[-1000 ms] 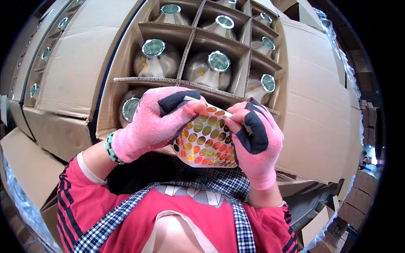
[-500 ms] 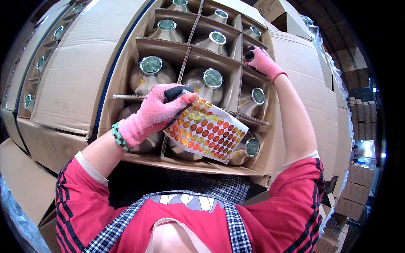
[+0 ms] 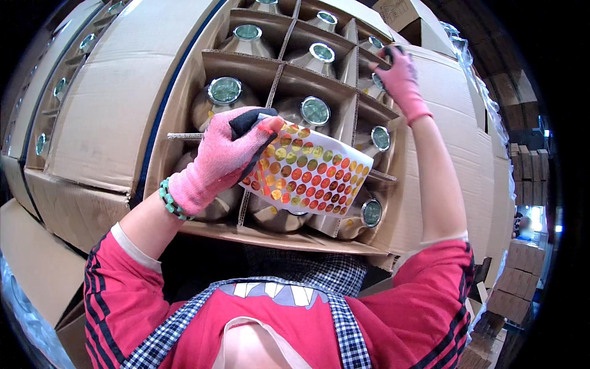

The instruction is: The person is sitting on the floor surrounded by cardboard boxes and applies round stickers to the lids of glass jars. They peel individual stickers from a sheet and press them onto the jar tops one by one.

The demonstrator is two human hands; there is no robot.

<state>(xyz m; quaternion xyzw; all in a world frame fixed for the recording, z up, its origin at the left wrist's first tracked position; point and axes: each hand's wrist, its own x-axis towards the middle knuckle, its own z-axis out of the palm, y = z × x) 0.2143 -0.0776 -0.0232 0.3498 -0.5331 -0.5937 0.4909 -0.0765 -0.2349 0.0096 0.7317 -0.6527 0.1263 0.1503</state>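
The sticker sheet, covered in shiny round dots, is pinched at its upper left corner by the left hand over the near cells of the open box. The right hand reaches to a far-right cell, on a bottle; its grip cannot be told.

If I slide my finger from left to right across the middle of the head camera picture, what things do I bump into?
Closed brown cardboard flap → left hand in a pink knit glove → white sheet of shiny round orange and gold stickers → right hand in a pink glove → plain cardboard box side.
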